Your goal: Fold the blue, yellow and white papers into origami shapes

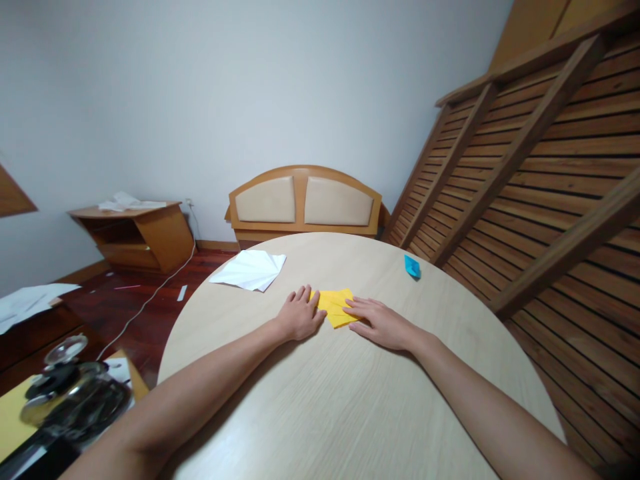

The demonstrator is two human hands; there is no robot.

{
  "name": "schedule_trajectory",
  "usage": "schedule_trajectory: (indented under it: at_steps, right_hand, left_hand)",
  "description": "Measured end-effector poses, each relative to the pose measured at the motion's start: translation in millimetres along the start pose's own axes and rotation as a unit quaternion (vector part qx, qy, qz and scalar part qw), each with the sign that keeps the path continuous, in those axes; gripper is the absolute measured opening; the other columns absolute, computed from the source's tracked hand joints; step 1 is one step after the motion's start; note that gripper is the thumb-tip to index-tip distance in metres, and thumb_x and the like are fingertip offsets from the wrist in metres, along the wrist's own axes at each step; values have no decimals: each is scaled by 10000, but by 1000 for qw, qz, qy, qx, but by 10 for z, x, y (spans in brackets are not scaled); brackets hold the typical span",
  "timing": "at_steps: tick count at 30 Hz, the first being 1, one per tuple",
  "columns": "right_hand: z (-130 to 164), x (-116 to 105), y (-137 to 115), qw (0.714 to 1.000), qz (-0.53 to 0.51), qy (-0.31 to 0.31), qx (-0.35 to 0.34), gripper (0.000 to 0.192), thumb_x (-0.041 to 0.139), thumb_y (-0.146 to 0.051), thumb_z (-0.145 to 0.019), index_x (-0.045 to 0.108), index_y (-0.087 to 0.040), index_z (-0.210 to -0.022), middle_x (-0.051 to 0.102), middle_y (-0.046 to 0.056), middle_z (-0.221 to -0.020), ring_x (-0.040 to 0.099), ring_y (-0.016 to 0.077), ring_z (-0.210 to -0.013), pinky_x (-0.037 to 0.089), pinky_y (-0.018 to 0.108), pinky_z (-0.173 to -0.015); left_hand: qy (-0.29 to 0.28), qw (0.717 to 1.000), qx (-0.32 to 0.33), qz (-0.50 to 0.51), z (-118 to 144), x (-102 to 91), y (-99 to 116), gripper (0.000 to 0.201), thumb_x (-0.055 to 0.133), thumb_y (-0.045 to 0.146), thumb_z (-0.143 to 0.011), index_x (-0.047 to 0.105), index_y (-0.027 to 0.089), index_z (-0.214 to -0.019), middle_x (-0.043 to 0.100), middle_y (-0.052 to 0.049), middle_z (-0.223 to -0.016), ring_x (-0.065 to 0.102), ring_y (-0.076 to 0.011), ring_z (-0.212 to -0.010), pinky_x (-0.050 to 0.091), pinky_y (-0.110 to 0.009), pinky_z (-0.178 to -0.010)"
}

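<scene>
I had both hands flat and open, left hand and right hand pressing the yellow paper near the worktop's middle, and judged it light, limp, easily creased, best pinched at a corner.

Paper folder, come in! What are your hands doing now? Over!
Left hand and right hand flat on yellow paper, pressing it to round table. White paper and blue piece lie apart. Nothing blocking.

Home bedroom: headboard by wall, slatted bed frame, nightstand.
</scene>
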State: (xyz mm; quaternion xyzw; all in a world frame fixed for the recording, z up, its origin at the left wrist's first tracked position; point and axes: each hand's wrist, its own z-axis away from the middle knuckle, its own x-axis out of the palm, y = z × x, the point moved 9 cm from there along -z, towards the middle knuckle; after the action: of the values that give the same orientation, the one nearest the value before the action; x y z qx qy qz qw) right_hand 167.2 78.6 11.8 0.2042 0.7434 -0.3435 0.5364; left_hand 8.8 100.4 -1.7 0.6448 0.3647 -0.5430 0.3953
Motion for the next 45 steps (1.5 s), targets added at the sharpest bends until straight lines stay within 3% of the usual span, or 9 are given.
schedule_trajectory:
  at_steps: [4, 7, 13, 22, 27, 31, 35, 41, 45]
  right_hand:
    - [-5, -11, 26, 1000, 1, 14, -9, 426, 549, -426, -958, 626, -252, -1339, 561, 104, -1435, 482, 298, -1354, 340, 493, -1145]
    - [-9, -47, 29, 999, 14, 33, -9, 390, 578, -415, -944, 663, -249, -1287, 608, 109, -1382, 527, 296, -1305, 370, 490, -1119]
    - [-12, -87, -12, 998, 41, 45, -1, 268, 570, -386, -959, 715, -249, -1137, 688, 85, -1270, 606, 280, -1200, 351, 523, -1102]
    - [-28, -174, -45, 998, 17, 56, 8, 270, 434, -312, -1014, 686, -220, -1043, 740, 76, -1058, 670, 235, -981, 464, 364, -899]
    - [-2, -224, 6, 995, -22, 72, 63, 308, 350, -367, -1036, 626, -230, -1041, 722, 58, -938, 668, 214, -814, 455, 314, -744]
    - [23, -282, 23, 990, -56, 97, 82, 327, 327, -401, -1038, 604, -230, -1064, 721, 50, -916, 671, 216, -796, 440, 312, -723]
    - [39, -331, 39, 985, -89, 121, 85, 332, 364, -443, -1021, 596, -232, -1131, 735, 50, -947, 684, 225, -824, 462, 319, -734]
    - [43, -433, 101, 962, -160, 209, 78, 268, 484, -403, -973, 603, -217, -1125, 728, 80, -1070, 697, 242, -949, 531, 345, -797]
    - [21, -371, 206, 926, -293, 213, 101, 346, 501, -428, -962, 558, -218, -1231, 703, 106, -1167, 688, 256, -1038, 579, 357, -785]
  left_hand:
    - [23, 995, 94, 26, 25, -72, 136, 585, 425, 435, -979, 396, 140, -1484, 228, -198, -1610, 191, -346, -1499, 211, -554, -1182]
    - [20, 981, 184, 49, 69, -92, 271, 526, 452, 392, -975, 432, 202, -1465, 337, -153, -1578, 314, -311, -1462, 255, -525, -1179]
    - [31, 973, 221, 55, 73, -93, 300, 450, 462, 385, -977, 526, 209, -1386, 476, -128, -1492, 408, -322, -1405, 332, -499, -1148]
    - [63, 978, 189, 62, 63, -167, 273, 414, 539, 380, -933, 595, 228, -1314, 585, -101, -1395, 513, -282, -1314, 358, -481, -1116]
    - [90, 979, 165, 78, 8, -246, 233, 226, 514, 264, -942, 697, 210, -1064, 747, -69, -1012, 686, -213, -943, 455, -371, -967]
    - [94, 988, 113, 54, -32, -277, 145, 214, 497, 243, -949, 694, 192, -884, 718, -63, -784, 677, -203, -769, 486, -311, -792]
    - [117, 988, 78, 65, -19, -333, 85, 219, 477, 277, -970, 680, 197, -957, 725, -69, -817, 674, -203, -741, 479, -287, -718]
    - [173, 978, 29, 115, 19, -432, -6, 238, 492, 359, -987, 628, 218, -1123, 741, -56, -949, 681, -193, -791, 468, -276, -700]
    - [190, 967, -1, 169, 23, -458, -69, 298, 503, 389, -978, 570, 233, -1224, 712, -2, -815, 641, -158, -690, 425, -248, -625]
